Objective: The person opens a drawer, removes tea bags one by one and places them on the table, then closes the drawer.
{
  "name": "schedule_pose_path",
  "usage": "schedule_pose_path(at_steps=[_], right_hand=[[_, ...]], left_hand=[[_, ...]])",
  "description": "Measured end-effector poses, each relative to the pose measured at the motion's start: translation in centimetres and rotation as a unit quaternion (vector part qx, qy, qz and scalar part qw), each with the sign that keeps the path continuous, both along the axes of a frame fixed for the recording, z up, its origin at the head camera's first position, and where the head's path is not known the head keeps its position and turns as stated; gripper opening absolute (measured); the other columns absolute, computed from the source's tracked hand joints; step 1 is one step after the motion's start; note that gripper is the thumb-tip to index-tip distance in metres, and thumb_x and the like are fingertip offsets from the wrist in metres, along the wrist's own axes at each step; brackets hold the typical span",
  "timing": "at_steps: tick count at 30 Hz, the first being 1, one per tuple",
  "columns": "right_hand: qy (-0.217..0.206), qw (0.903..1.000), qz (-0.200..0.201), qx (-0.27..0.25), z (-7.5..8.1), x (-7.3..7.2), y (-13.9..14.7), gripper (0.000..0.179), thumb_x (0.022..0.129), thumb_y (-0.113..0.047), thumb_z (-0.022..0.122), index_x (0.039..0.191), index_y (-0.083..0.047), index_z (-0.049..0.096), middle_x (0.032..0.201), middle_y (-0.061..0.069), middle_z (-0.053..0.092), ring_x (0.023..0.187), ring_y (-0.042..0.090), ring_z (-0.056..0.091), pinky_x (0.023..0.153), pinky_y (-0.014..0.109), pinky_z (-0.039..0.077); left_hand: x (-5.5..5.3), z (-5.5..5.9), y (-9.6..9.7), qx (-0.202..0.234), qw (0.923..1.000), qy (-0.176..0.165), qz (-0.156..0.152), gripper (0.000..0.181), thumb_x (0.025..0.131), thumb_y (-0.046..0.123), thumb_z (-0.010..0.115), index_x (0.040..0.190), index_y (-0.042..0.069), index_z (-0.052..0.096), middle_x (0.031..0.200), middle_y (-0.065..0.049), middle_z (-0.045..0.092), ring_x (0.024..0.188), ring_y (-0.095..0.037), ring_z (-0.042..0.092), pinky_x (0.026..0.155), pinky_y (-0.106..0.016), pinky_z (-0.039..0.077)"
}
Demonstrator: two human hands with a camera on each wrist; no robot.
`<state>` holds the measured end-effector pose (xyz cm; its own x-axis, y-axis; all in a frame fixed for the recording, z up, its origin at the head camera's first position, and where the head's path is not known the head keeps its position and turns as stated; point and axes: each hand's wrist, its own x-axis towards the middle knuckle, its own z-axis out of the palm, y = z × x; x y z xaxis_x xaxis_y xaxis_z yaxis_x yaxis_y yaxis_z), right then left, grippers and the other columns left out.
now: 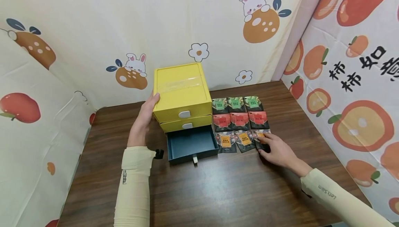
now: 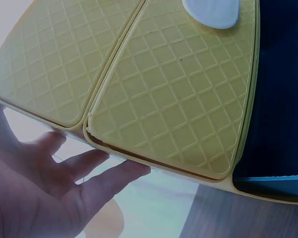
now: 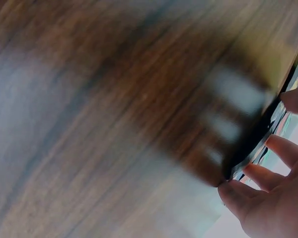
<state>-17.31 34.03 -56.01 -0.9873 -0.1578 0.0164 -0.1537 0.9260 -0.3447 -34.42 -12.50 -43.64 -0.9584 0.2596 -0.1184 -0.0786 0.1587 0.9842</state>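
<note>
A yellow drawer box stands against the back wall. Its dark blue bottom drawer is pulled out with nothing in it, while the two drawers above are closed. My left hand rests against the left side of the box, its fingertips along the side edge in the left wrist view. At the front right of a group of small flat sachets, my right hand holds an orange-labelled black sachet by its edges with thumb and fingertips. The hand covers part of that sachet.
Two more orange-labelled sachets lie beside the drawer. Behind them are a row of red sachets and a row of green ones. All lie on the dark wooden table. Printed cloth walls stand behind and at both sides.
</note>
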Motion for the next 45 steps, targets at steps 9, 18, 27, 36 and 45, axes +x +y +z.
schedule_pose_path(at_steps=[9,18,27,36,45], right_hand=[[-0.001,0.9999,-0.011,0.008,-0.1,0.1,-0.1,0.054,0.084,-0.028,0.075,0.130,-0.002,0.062,0.138,0.029,0.046,0.123,0.047,0.046,0.093,0.062,0.040],[0.007,0.9998,-0.016,0.006,0.2,0.2,-0.5,0.055,0.084,-0.030,0.076,0.132,-0.007,0.062,0.139,0.027,0.047,0.127,0.046,0.042,0.090,0.063,0.042],[0.114,0.9933,0.016,-0.003,2.9,0.4,-4.5,0.033,0.084,-0.028,0.076,0.109,-0.006,0.073,0.097,0.010,0.071,0.081,0.024,0.067,0.063,0.045,0.054],[0.160,0.9845,0.068,-0.026,3.9,0.8,-11.8,0.004,0.083,-0.011,0.072,0.086,-0.013,0.069,0.069,-0.005,0.063,0.047,0.002,0.042,0.040,0.020,0.034],[0.135,0.9855,0.102,-0.011,3.7,1.2,-18.3,0.019,0.090,-0.028,0.067,0.073,-0.021,0.064,0.059,-0.012,0.054,0.047,0.001,0.041,0.040,0.020,0.032]], left_hand=[[-0.1,0.0,0.0,0.003,1.0000,-0.003,-0.004,0.063,0.096,0.063,0.040,0.153,0.043,0.022,0.096,-0.017,0.054,0.075,-0.020,0.059,0.065,-0.036,0.051],[1.4,2.2,0.3,-0.006,0.9998,-0.008,-0.014,0.063,0.100,0.055,0.037,0.156,0.033,0.018,0.097,-0.018,0.052,0.076,-0.019,0.058,0.068,-0.036,0.050],[0.1,0.3,0.0,0.004,1.0000,0.002,-0.001,0.063,0.094,0.067,0.042,0.151,0.048,0.024,0.097,-0.019,0.053,0.075,-0.021,0.059,0.066,-0.037,0.052],[0.2,0.3,-0.2,-0.014,0.9997,-0.018,0.004,0.065,0.096,0.065,0.039,0.154,0.042,0.021,0.101,-0.016,0.051,0.080,-0.021,0.055,0.071,-0.038,0.047],[1.9,3.1,0.6,-0.009,0.9997,-0.022,-0.005,0.064,0.101,0.051,0.036,0.157,0.026,0.018,0.094,-0.013,0.053,0.075,-0.017,0.058,0.070,-0.036,0.050]])
